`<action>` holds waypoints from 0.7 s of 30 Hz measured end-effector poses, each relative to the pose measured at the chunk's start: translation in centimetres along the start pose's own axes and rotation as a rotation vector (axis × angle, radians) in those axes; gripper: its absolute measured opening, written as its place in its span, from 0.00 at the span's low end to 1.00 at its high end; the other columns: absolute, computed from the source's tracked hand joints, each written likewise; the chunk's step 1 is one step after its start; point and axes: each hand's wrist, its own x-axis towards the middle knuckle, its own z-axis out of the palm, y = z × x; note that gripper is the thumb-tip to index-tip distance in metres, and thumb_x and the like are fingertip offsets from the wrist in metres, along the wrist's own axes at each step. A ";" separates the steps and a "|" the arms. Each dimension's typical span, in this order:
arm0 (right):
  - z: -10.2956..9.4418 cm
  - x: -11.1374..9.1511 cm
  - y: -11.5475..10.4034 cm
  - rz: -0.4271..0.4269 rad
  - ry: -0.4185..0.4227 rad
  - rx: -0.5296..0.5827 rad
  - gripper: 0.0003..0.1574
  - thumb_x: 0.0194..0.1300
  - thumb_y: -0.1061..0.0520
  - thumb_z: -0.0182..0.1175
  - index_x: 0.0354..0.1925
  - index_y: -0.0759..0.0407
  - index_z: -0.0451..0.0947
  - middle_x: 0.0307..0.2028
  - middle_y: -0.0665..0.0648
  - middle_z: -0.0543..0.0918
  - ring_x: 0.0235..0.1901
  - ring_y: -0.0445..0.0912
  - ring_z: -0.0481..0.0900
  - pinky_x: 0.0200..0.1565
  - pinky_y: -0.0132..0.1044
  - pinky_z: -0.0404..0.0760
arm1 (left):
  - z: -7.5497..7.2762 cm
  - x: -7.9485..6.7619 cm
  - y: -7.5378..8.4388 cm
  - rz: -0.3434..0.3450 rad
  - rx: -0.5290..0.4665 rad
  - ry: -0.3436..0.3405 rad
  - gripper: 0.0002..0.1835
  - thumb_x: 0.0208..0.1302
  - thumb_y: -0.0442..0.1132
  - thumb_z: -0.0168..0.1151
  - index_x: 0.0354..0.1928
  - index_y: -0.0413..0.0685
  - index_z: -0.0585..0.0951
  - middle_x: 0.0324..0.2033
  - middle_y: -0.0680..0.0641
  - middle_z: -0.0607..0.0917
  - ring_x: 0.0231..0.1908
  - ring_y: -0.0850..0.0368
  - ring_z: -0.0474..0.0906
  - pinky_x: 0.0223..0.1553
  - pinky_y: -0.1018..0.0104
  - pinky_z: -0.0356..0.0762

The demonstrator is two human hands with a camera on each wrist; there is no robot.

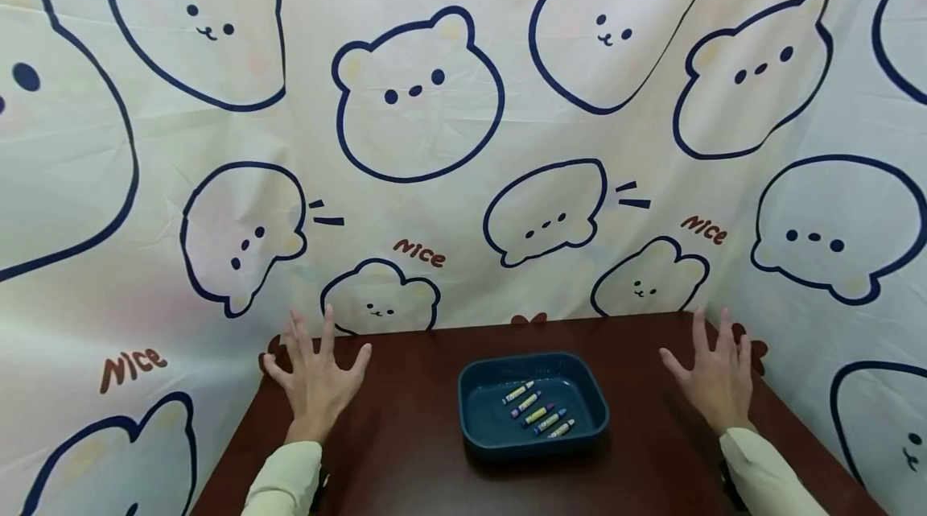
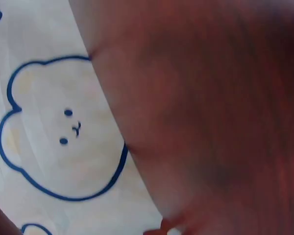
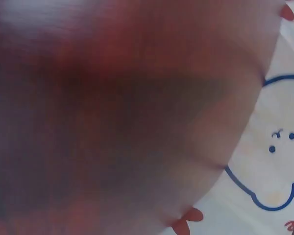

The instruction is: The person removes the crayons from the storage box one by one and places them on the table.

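Observation:
A dark blue rectangular tray rests on the brown table between the two hands. Several crayons with printed wrappers lie inside it in a slanting row. To the left of the tray my left hand is raised with fingers spread, holding nothing. On the other side my right hand is likewise spread and empty, apart from the tray. Both wrist views show mostly blurred tabletop and the patterned cloth, with neither tray nor crayons in them.
The glossy dark brown table ends at a pale cloth printed with cartoon bear heads, which hangs behind it and along both sides. Light sleeves cover the forearms.

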 end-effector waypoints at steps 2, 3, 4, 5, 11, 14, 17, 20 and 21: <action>0.2 -0.9 -0.3 -0.011 -0.022 0.008 0.67 0.58 0.45 0.73 0.82 0.56 0.44 0.79 0.75 0.43 0.67 0.79 0.60 0.77 0.64 0.37 | 0.2 -0.9 0.6 -0.019 -0.044 -0.015 0.52 0.65 0.62 0.62 0.82 0.69 0.42 0.79 0.49 0.22 0.80 0.37 0.30 0.66 0.17 0.35; 0.3 -1.3 -0.5 -0.019 -0.029 0.009 0.68 0.57 0.45 0.73 0.82 0.56 0.44 0.78 0.75 0.43 0.68 0.78 0.60 0.77 0.64 0.37 | 0.3 -1.4 0.9 -0.027 -0.073 -0.023 0.51 0.66 0.61 0.61 0.82 0.67 0.42 0.79 0.49 0.23 0.80 0.36 0.33 0.66 0.18 0.41; 0.4 -1.8 -0.7 -0.027 -0.035 0.009 0.68 0.57 0.44 0.73 0.82 0.56 0.43 0.78 0.75 0.44 0.68 0.77 0.59 0.77 0.63 0.37 | 0.4 -2.0 1.4 -0.040 -0.111 -0.038 0.50 0.68 0.59 0.60 0.82 0.66 0.42 0.80 0.48 0.23 0.80 0.35 0.36 0.66 0.19 0.46; 0.5 -2.1 -1.0 -0.040 -0.032 0.006 0.68 0.57 0.44 0.73 0.82 0.56 0.44 0.78 0.75 0.45 0.68 0.76 0.60 0.77 0.63 0.38 | 0.5 -2.5 1.8 -0.058 -0.155 -0.059 0.48 0.70 0.58 0.59 0.82 0.65 0.42 0.80 0.46 0.24 0.79 0.34 0.41 0.64 0.21 0.54; 0.6 -3.7 -2.9 -0.131 0.006 0.040 0.65 0.58 0.39 0.71 0.81 0.56 0.49 0.76 0.75 0.53 0.65 0.73 0.67 0.74 0.67 0.52 | 1.6 -4.8 5.6 -0.189 -0.395 -0.274 0.38 0.79 0.53 0.48 0.81 0.48 0.47 0.77 0.34 0.52 0.62 0.30 0.71 0.57 0.33 0.72; 0.8 -4.4 -4.2 -0.144 -0.021 0.065 0.66 0.57 0.41 0.73 0.81 0.54 0.48 0.76 0.74 0.53 0.66 0.72 0.66 0.70 0.69 0.58 | 2.0 -5.7 7.4 -0.233 -0.471 -0.372 0.35 0.78 0.53 0.51 0.77 0.41 0.59 0.67 0.32 0.71 0.60 0.33 0.75 0.58 0.37 0.74; 1.0 -5.0 -5.6 -0.130 -0.071 0.076 0.68 0.55 0.44 0.75 0.82 0.52 0.46 0.77 0.73 0.53 0.67 0.72 0.65 0.69 0.70 0.61 | 2.6 -6.6 8.7 -0.279 -0.555 -0.454 0.33 0.76 0.53 0.54 0.73 0.38 0.65 0.57 0.34 0.81 0.52 0.39 0.81 0.50 0.45 0.81; 1.3 -5.6 -6.9 -0.127 -0.111 0.081 0.68 0.55 0.44 0.75 0.82 0.51 0.46 0.76 0.73 0.55 0.66 0.73 0.66 0.68 0.69 0.63 | 3.3 -7.4 9.5 -0.330 -0.648 -0.512 0.31 0.76 0.52 0.54 0.71 0.37 0.67 0.55 0.35 0.83 0.44 0.45 0.86 0.40 0.53 0.85; 1.3 -5.8 -7.2 -0.127 -0.122 0.082 0.68 0.55 0.44 0.75 0.82 0.50 0.46 0.76 0.73 0.56 0.66 0.73 0.66 0.68 0.69 0.63 | 3.5 -7.6 9.7 -0.352 -0.678 -0.530 0.31 0.77 0.51 0.54 0.70 0.37 0.67 0.55 0.35 0.83 0.42 0.46 0.87 0.37 0.55 0.86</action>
